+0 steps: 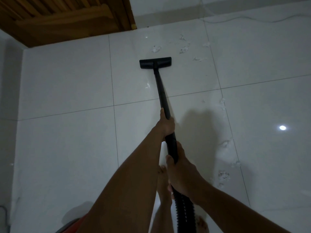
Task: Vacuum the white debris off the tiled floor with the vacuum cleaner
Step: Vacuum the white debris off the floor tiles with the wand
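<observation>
White debris (156, 49) lies in shredded tufts on the tiled floor (67, 84). One clump sits just beyond the floor nozzle (155, 62) at its 12 o'clock, and more lie at its 1 and 2 o'clock near the wall. A looser trail runs down the 3 to 5 o'clock side of the view, along a grout line.

The nozzle rests flat on the tile at about 12 o'clock in the view, short of the nearest tuft and apart from it. Its wand (160, 88) slopes back toward the person.

The left hand (166, 125) has its grip clamped round the wand partway up, thumb laid along the tube. That placement probably serves to steer and press the head down. The right hand (182, 172) has its grip clamped lower, where the wand meets the ribbed hose (184, 207), likely to supply the push and keep the hose from dragging. With two hands spaced apart, a long, light tube is easier to aim.

A bare foot (164, 182) stands under the hands at 6 o'clock. A wooden door (67, 19) fills 11 o'clock, and a thin pale cable (252, 19) runs along the wall at 1 o'clock.

Most of the debris looks uncollected, so the job seems early. A forward push should take the 12 o'clock clump. The wispy tufts may scatter if the head shoves them instead of covering them.
</observation>
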The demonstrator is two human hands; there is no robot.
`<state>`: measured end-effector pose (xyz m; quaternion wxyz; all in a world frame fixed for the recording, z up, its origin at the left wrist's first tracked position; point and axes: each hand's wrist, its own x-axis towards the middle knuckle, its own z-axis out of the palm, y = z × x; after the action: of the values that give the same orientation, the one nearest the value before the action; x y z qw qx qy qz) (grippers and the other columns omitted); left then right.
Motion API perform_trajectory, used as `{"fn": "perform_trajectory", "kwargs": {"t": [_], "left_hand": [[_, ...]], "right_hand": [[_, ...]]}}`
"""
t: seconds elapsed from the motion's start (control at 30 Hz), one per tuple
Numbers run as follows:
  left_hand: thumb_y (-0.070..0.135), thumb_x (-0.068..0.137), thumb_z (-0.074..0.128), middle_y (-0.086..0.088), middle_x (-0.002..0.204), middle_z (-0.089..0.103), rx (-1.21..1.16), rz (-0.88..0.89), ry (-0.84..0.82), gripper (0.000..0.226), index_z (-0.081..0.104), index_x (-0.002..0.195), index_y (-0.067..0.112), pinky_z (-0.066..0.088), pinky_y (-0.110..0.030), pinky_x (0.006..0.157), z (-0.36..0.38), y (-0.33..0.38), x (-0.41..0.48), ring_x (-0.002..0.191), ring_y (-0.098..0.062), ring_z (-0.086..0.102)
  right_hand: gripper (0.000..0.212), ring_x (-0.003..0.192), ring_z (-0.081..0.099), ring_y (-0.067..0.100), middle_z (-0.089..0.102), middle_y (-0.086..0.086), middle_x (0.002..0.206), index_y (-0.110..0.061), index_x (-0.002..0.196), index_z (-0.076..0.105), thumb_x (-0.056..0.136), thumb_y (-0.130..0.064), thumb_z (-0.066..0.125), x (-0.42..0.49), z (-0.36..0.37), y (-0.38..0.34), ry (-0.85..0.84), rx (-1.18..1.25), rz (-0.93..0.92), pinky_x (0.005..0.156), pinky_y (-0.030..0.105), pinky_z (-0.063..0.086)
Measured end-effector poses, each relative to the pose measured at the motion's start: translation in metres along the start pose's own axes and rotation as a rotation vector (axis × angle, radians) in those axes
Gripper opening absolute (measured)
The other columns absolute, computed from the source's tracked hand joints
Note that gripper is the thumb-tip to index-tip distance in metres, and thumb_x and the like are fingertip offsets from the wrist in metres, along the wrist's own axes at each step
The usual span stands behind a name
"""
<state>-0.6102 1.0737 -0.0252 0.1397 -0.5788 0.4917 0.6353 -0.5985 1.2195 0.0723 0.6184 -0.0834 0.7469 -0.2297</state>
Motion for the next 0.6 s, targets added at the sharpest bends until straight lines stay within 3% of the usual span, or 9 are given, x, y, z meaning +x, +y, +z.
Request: {"fn": "perform_trajectory", "kwargs": {"t": [0.23,0.47,0.6], "left_hand": [[0.036,0.106,0.032,-0.013,0.144,0.042,0.027,0.026,0.025,0.065,-0.014,0.152,0.042,0.048,-0.039,0.083,-0.014,0.007,0.028,0.096,-0.025,0.05],[0.038,0.105,0.031,-0.013,0.141,0.047,0.086,0.067,0.045,0.065,-0.014,0.152,0.043,0.048,-0.036,0.079,-0.024,0.009,0.063,0.078,-0.017,0.052],[0.039,0.105,0.03,-0.012,0.145,0.044,0.092,0.1,0.048,0.065,-0.014,0.152,0.042,0.046,-0.036,0.082,-0.027,0.006,0.078,0.089,-0.02,0.051]], "right_hand": [[0.065,0.053,0.063,0.016,0.067,0.01,0.088,-0.054,0.157,-0.003,0.11,-0.038,0.037,0.027,0.009,-0.013,0.025,0.017,-0.003,0.039,0.02,0.047],[0.065,0.052,0.064,0.015,0.07,0.007,0.083,-0.053,0.158,-0.007,0.11,-0.041,0.036,0.06,0.017,-0.02,0.056,-0.02,-0.011,0.04,0.02,0.048],[0.066,0.051,0.065,0.014,0.072,0.005,0.083,-0.052,0.157,-0.01,0.109,-0.045,0.034,0.077,0.022,-0.019,0.07,-0.066,-0.017,0.044,0.023,0.051]]}}
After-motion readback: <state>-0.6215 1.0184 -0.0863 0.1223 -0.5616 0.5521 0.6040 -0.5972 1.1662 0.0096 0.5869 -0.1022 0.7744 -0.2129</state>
